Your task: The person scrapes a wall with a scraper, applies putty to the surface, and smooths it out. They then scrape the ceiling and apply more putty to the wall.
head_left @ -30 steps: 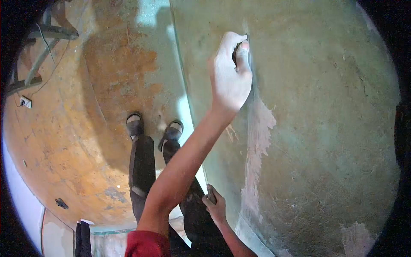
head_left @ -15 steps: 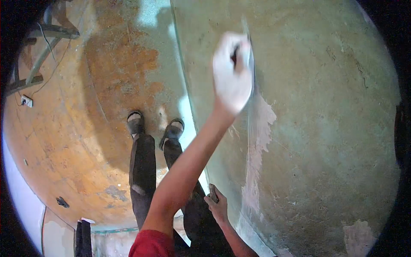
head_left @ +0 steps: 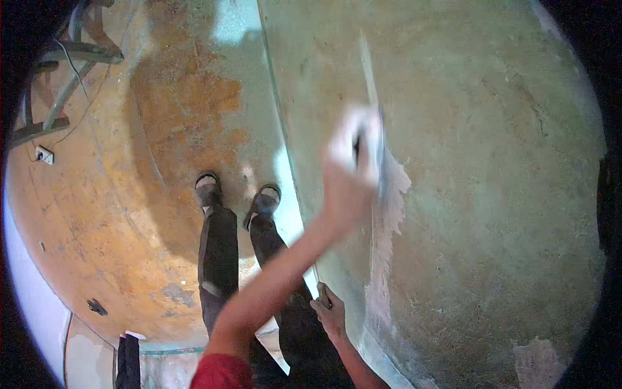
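My left hand (head_left: 353, 146), dusted white and blurred by motion, is closed on a flat trowel (head_left: 381, 149) seen nearly edge-on against the greenish wall (head_left: 479, 181). Its blade lies along a strip of pale filler (head_left: 389, 240) on the wall. Above the hand a thin whitish streak (head_left: 368, 68) continues the strip. Lower down, near my right thigh, my right hand (head_left: 332, 318) is closed around a small dark grey tool (head_left: 324, 294), whose kind I cannot make out.
My feet in dark sandals (head_left: 264, 201) stand on the worn orange floor (head_left: 155, 214) beside the wall's base. A wooden stand (head_left: 81, 52) with a cable and socket block (head_left: 45, 154) is at the upper left. A small dark object (head_left: 97, 306) lies at lower left.
My left hand has moved down the image along the wall with the trowel, uncovering the whitish streak above it. My right hand has hardly moved.
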Action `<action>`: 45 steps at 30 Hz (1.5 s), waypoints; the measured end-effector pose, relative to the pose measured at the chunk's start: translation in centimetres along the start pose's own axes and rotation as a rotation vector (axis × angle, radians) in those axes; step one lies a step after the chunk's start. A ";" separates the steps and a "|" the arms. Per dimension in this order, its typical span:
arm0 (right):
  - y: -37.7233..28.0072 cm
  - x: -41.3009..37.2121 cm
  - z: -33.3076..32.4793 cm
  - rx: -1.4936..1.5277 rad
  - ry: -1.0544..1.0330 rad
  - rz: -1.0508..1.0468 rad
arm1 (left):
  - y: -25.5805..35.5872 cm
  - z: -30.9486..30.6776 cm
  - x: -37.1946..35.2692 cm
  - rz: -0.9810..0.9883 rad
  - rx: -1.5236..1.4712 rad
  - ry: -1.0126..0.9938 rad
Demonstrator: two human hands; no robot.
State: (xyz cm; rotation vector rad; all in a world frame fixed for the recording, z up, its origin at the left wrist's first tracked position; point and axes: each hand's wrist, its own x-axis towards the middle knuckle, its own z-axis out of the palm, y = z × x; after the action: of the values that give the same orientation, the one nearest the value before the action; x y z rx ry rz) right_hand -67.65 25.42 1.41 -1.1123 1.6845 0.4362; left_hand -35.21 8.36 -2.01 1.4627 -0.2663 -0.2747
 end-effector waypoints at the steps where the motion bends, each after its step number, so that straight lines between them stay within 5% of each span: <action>1: 0.2 0.0 -0.1 -0.037 -0.020 0.009 | -1.0 0.3 3.2 -0.080 -0.076 -0.021; 2: 0.2 0.4 0.3 -0.031 -0.024 0.012 | -1.8 1.4 6.4 -0.043 -0.156 0.070; 5: -0.2 0.6 0.5 -0.015 0.029 -0.005 | 0.6 0.4 -0.9 -0.094 -0.138 0.041; 7: -0.3 0.4 0.6 -0.067 -0.033 0.023 | 0.6 -1.0 -4.3 0.120 0.227 -0.023; 9: -0.3 -0.8 0.5 0.056 -0.005 -0.009 | 0.6 0.3 0.1 -0.066 -0.175 0.005; 10: -0.6 -0.8 0.5 0.015 -0.032 0.017 | 0.0 1.1 4.4 -0.153 -0.057 0.030; 13: -0.1 -0.5 0.5 -0.053 -0.028 0.028 | 0.0 1.4 1.9 -0.020 -0.013 0.078; 14: 0.0 0.1 0.6 -0.086 -0.024 -0.017 | 1.9 0.5 -1.7 -0.145 -0.106 0.037; 15: 0.6 0.2 0.8 -0.084 -0.025 -0.023 | 0.5 0.5 -4.2 0.092 0.177 0.080; 17: 2.3 -0.4 0.5 0.034 -0.024 0.024 | 1.3 0.7 -1.9 -0.080 -0.132 0.078; 20: -1.6 -1.0 0.3 -0.110 -0.037 0.067 | 0.7 1.2 5.9 -0.099 -0.006 0.110; 23: 1.1 -0.9 0.4 -0.121 -0.046 0.061 | 1.9 0.4 -3.3 -0.097 -0.059 0.063; 24: 1.3 -0.5 0.5 -0.128 -0.027 -0.021 | 1.9 0.0 -3.6 0.079 0.100 0.085; 28: -0.6 -1.8 0.4 -0.088 -0.066 0.040 | -0.6 1.0 6.6 -0.074 -0.140 0.044; 31: 1.7 -0.1 0.7 -0.082 -0.032 -0.064 | 1.0 0.1 -1.4 -0.074 -0.257 0.009; 32: 1.5 -0.3 0.8 -0.080 -0.035 -0.065 | 2.2 -0.7 -3.1 0.027 0.000 0.018; 36: -1.0 -1.6 0.9 -0.012 -0.045 0.038 | -0.8 0.3 5.5 -0.049 -0.135 -0.013; 39: 0.5 -0.5 0.8 -0.055 -0.030 0.018 | 0.5 0.3 -0.1 -0.007 -0.142 0.045; 40: 1.2 0.1 0.7 -0.111 -0.009 -0.064 | 2.3 -0.3 -4.2 -0.202 -0.148 -0.005; 41: 0.9 -0.2 0.8 -0.110 -0.011 -0.061 | 0.6 -0.8 -5.9 0.075 0.073 -0.017; 45: -1.3 -0.8 1.1 -0.057 -0.053 0.060 | -0.4 0.5 4.5 -0.085 -0.228 -0.001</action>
State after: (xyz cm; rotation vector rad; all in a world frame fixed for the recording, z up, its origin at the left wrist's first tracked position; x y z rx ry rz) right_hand -65.93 25.95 1.94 -1.0847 1.6711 0.5502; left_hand -31.18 6.33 -2.37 1.2505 -0.1675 -0.3631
